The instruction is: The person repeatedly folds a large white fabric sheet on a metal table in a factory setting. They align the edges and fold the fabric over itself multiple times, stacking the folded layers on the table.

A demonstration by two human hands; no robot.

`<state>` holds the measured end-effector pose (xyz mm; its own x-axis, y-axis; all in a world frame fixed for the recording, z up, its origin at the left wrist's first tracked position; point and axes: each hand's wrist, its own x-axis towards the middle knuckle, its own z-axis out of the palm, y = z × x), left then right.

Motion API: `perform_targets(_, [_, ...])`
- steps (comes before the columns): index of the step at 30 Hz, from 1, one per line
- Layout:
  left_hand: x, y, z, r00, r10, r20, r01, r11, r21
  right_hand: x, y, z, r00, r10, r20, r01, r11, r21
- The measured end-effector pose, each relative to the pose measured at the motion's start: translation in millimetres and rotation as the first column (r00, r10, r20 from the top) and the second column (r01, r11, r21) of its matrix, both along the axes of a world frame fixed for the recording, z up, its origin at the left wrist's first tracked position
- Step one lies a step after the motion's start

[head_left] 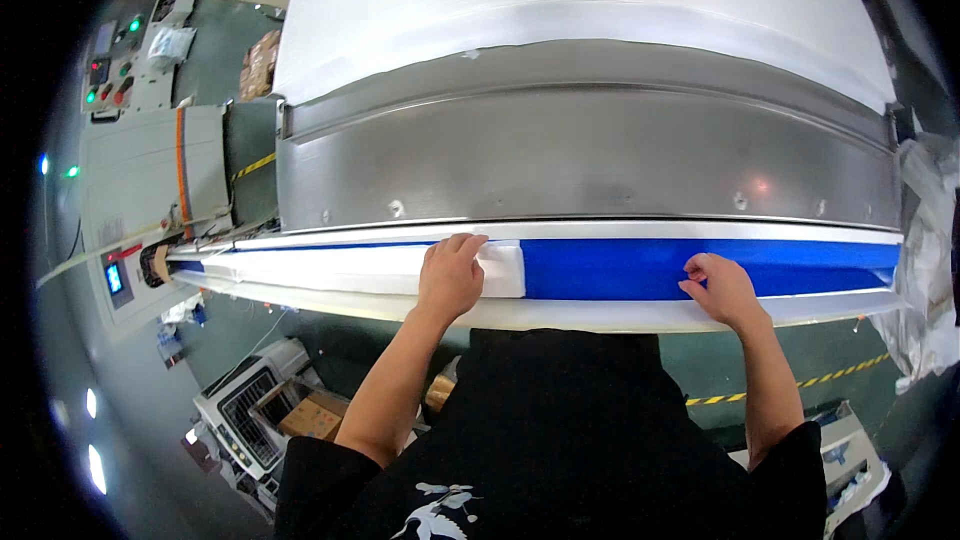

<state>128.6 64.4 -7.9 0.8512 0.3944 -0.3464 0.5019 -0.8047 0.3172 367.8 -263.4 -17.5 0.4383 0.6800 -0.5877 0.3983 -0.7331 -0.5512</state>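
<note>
Evidently thin, limp white strip [400, 268] under flat open left hand [450, 275]; right hand [722, 288] pinches blue band [620, 268] edge.

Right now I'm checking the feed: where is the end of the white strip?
In the head view, the white strip ends left of centre on the blue band, under the left hand.

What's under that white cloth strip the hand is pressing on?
The white strip lies on a blue band, which shows bare to its right. The left hand presses the strip's end. Whether the blue continues beneath it is hidden.
</note>
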Motion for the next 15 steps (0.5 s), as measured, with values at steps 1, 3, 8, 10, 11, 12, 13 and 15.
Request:
perform_targets(1, [-6,6,0,0.999,-0.011,-0.048,0.012,1.000,0.021,-3,3,-1,1.000,0.009,0.001,-0.009,1.000,0.001])
perform_targets(3, [-19,18,-5,0.991,-0.032,-0.133,0.039,0.998,0.053,-6,4,-1,1.000,0.026,0.014,-0.026,1.000,-0.003])
perform_targets(8, [-49,58,-6,0.965,0.105,-0.240,-0.063,0.982,0.177,-7,7,-4,0.998,0.056,0.009,-0.056,0.998,-0.005])
perform_targets(10, [-60,66,-6,0.969,0.127,-0.211,-0.073,0.966,0.246,-7,8,-5,0.998,0.063,0.005,-0.063,0.998,-0.013])
perform_targets(11, [-63,66,-5,0.975,0.112,-0.190,-0.065,0.969,0.238,-7,10,-4,0.998,0.067,0.008,-0.067,0.998,-0.018])
perform_targets(12, [-63,65,-5,0.981,0.098,-0.169,-0.057,0.971,0.231,-7,11,-4,0.997,0.072,0.011,-0.072,0.997,-0.023])
perform_targets(13, [-63,62,-6,0.986,0.084,-0.146,-0.049,0.973,0.226,-7,13,-4,0.997,0.071,0.011,-0.071,0.997,-0.018])
perform_targets(15, [-65,47,-14,0.999,0.042,-0.030,-0.037,0.985,0.169,-8,16,-4,0.998,0.070,0.010,-0.070,0.998,-0.004])
